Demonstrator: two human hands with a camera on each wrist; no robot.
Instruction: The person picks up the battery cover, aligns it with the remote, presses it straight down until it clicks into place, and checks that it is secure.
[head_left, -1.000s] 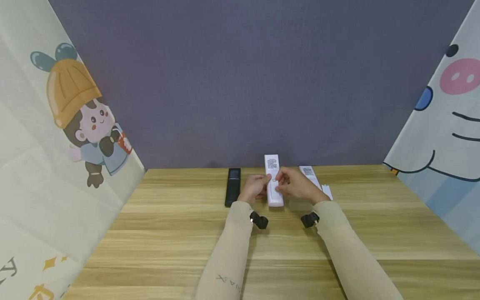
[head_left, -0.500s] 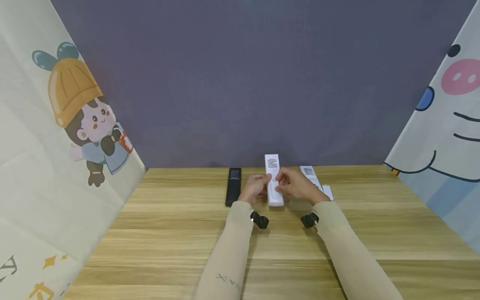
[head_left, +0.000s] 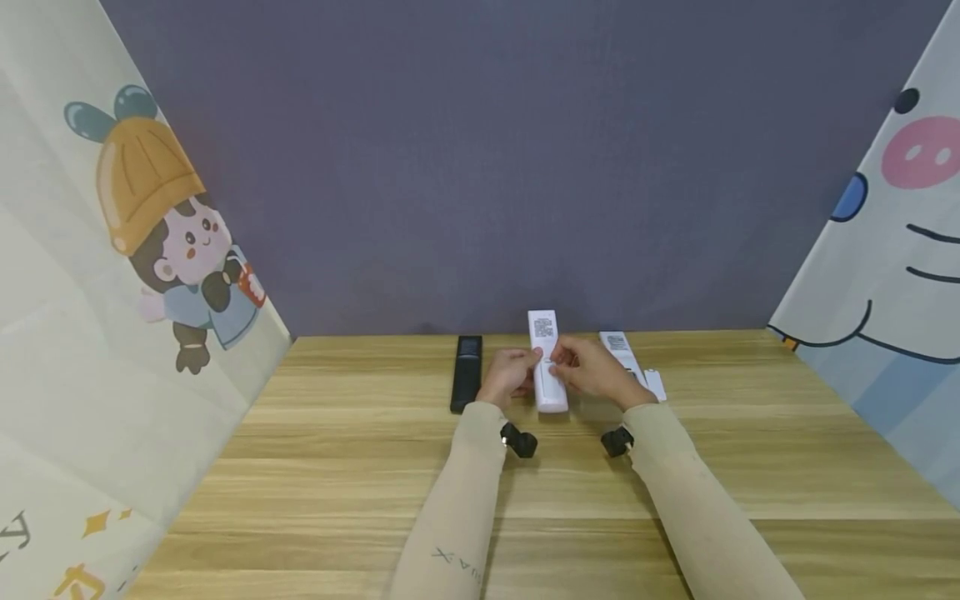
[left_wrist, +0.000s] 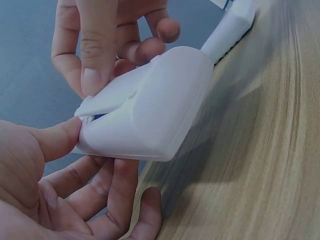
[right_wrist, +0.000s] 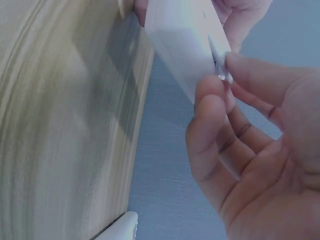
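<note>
A white remote control [head_left: 543, 323] is held back side up in my left hand [head_left: 510, 375], above the wooden table. My left thumb presses its side edge while the fingers lie beneath it. In the left wrist view, the remote's battery cover [left_wrist: 114, 96] is lifted at one end, leaving a narrow gap with something blue inside. My right hand [head_left: 594, 368] pinches the raised end of this cover between thumb and finger. The gap also shows in the right wrist view, beside my right thumb [right_wrist: 260, 75]. Most of the battery compartment is hidden.
A black remote [head_left: 467, 375] lies on the table [head_left: 360, 467] left of my hands. To the right is a second white remote [head_left: 618, 343], partly covered by my right hand, with a loose white cover [head_left: 655, 384] beside it. A dark partition [head_left: 480, 167] rises behind the table.
My right thumb has shifted slightly up along the white remote, away from me. The remote has tilted a little; my left hand keeps its grip.
</note>
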